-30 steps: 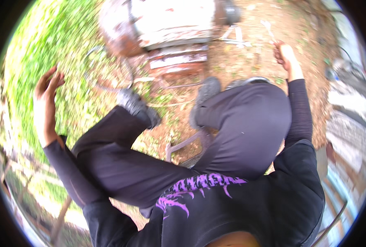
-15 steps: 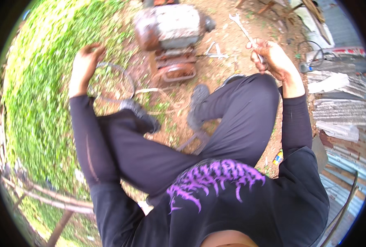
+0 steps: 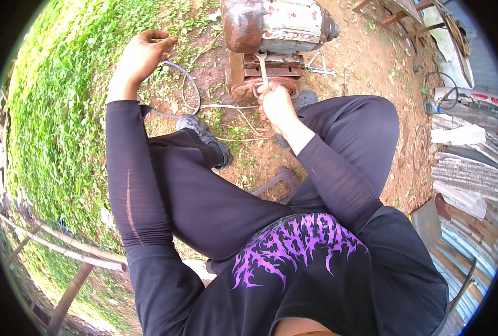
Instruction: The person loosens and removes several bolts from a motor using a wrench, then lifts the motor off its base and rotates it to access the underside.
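A metal wrench (image 3: 263, 71) is gripped in my right hand (image 3: 277, 104), its open-ended head pointing away from me. That head lies at the underside of a worn electric motor (image 3: 291, 25) with flaking white paint and a rusty brown end, where the motor meets its rusty metal base (image 3: 271, 70). Whether it sits on a bolt I cannot tell. Over the grass to the left my left hand (image 3: 139, 60) is raised, fingers loosely bent and apart, with nothing in it. A looped grey cable (image 3: 195, 92) lies below that hand.
My shoes (image 3: 204, 137) flank a pale cord (image 3: 237, 106) on the dirt. A light metal frame-like piece (image 3: 321, 64) lies right of the base. Corrugated sheets (image 3: 461, 162) are stacked at the right. A rusty metal piece (image 3: 282, 182) lies between my legs; bamboo poles (image 3: 72, 246) stand lower left.
My right hand has brought the wrench from the right in to the motor's base. My left hand has moved slightly up and right. The view has shifted, putting the motor farther right.
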Available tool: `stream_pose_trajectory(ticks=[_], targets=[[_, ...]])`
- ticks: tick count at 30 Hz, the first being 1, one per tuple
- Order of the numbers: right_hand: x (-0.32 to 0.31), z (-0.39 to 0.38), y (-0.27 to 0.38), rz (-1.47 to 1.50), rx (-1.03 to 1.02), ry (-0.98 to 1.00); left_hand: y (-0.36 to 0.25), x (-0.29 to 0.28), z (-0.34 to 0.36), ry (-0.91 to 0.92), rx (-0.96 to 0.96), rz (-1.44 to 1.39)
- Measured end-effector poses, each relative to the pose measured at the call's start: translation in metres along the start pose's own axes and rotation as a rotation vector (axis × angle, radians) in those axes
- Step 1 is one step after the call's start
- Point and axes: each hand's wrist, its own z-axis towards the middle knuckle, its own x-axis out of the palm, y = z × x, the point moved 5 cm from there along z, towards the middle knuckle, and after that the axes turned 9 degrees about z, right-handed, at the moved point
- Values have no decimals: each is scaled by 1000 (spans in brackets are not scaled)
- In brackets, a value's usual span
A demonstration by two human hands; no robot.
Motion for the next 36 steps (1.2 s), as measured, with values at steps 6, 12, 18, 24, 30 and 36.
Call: stream_pose_trajectory(ticks=[6,12,18,24,30,36], targets=[[5,0,-24,-9,-41,-52,4,3,16,73,-20,6],[-6,6,-3,57,132,41,-16,16,14,201,-1,63],[-59,6,115,-650,325,220,-3,24,21,274,24,49],[-148,-83,281,-952,-487,83,15,11,10,262,-32,36],[-330,-107,267,-232,-271,-501,83,-37,-14,91,-257,-136],[-498,-83,14,-646,246,-775,144,-73,-41,-144,-434,-343]])
